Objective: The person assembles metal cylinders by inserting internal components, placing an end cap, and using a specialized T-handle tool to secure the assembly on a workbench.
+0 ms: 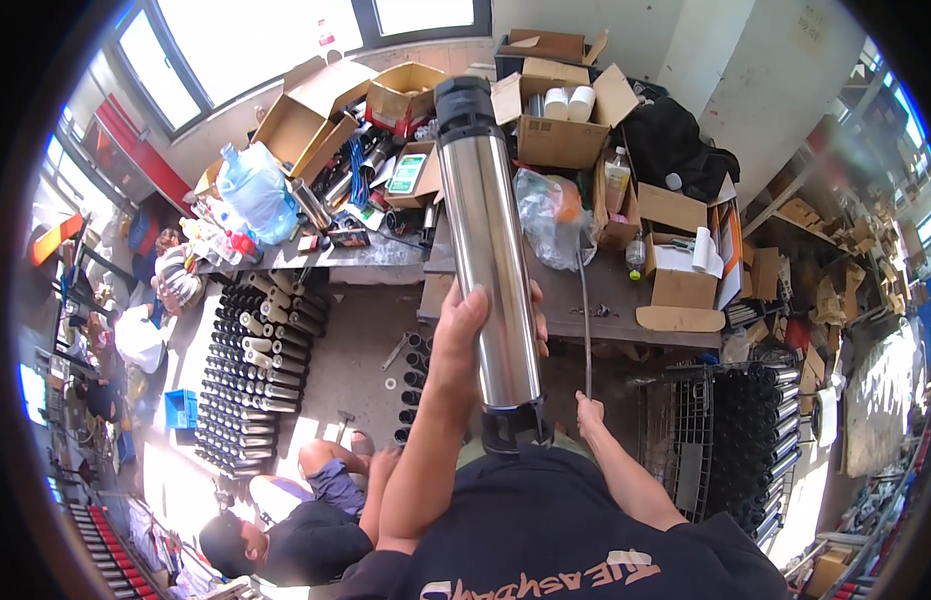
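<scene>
The left grip is wrapped around a shiny metal cylinder; to its right, the right grip clasps a thin rod.

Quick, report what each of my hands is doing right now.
Left hand: closed around the shiny metal cylinder with black ends.
Right hand: closed on the lower part of the thin metal rod.

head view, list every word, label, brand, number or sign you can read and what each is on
Black shirt: large pale lettering; I won't copy its wording.
Green-and-white box: print too small to read.
Pillar: faint marks, too blurred to read.
Steel cylinder: no readable text seen.
</scene>
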Demonstrator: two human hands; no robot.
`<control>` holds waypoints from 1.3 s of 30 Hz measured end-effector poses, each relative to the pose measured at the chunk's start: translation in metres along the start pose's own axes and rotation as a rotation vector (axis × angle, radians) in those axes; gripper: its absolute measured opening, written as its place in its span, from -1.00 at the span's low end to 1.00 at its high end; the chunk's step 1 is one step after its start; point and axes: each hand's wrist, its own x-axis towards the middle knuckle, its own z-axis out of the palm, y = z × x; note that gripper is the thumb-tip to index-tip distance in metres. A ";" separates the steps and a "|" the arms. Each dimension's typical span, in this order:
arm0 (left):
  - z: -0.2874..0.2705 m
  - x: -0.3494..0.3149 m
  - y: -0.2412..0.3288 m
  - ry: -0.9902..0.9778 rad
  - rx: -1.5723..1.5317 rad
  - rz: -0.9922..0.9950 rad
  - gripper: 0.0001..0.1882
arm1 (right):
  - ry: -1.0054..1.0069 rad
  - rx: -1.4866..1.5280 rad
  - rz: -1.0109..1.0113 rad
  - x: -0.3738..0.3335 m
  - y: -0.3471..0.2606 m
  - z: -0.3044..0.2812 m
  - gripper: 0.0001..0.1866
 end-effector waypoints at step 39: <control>-0.052 0.000 -0.051 0.182 -0.353 -0.208 -0.14 | -0.222 -0.303 -0.103 0.012 0.100 -0.064 -0.66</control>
